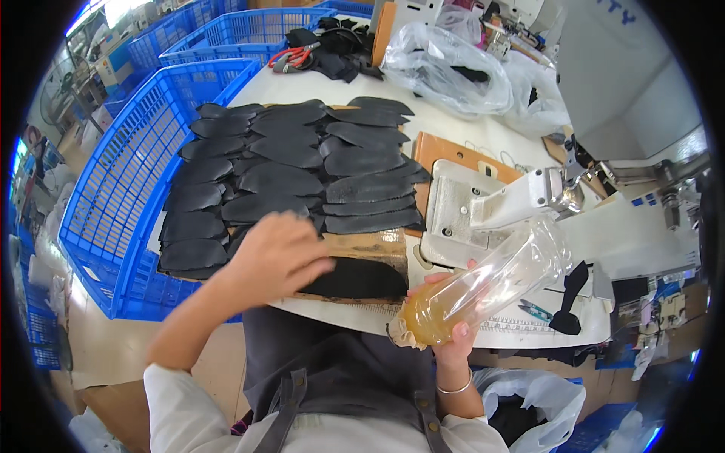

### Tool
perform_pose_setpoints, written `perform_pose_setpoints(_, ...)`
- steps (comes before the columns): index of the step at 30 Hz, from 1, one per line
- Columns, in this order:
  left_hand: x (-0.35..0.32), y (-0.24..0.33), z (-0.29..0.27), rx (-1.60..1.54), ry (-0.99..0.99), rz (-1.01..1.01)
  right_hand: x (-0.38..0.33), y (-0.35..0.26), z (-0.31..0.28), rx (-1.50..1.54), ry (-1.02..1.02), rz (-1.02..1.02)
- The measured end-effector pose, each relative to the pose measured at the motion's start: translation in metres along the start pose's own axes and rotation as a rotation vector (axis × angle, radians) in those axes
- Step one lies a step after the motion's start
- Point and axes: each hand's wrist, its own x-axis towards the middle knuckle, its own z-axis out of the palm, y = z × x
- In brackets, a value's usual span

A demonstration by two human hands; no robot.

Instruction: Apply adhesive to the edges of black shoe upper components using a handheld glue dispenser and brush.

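My left hand is over the near edge of the black pieces, slightly blurred, its fingers apart and nothing visible in them. Beside its fingertips, a flat black fabric piece with a rounded end lies along the near side of a brown board. My right hand is wrapped round a clear plastic bottle holding yellowish liquid. The bottle tilts, its crinkled, stained end low at the left and its clear end up at the right. Rows of overlapping black leaf-shaped pieces cover most of the board.
A white sewing machine stands to the right. Blue plastic crates line the left. Red-handled scissors and black scraps lie at the back, near clear plastic bags. Small thread snips and a black strip rest at the right edge.
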Motion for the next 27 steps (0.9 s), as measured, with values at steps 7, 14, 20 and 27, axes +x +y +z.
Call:
perform_pose_setpoints(7,-0.071,-0.004,0.021,-0.009,0.243,0.129,0.015,-0.006,0.026,-0.174,-0.015,-0.072)
perform_pose_setpoints(14,-0.075,-0.013,0.034,-0.018,0.414,0.186,0.030,0.002,0.087,-0.559,-0.093,-0.349)
perform_pose_setpoints(20,-0.081,-0.013,0.038,-0.057,0.455,0.171,0.037,0.031,0.107,-0.779,-0.385,-0.488)
perform_pose_setpoints(27,-0.079,-0.011,0.030,-0.022,0.441,0.192,0.028,0.039,0.098,-1.338,-0.621,-0.421)
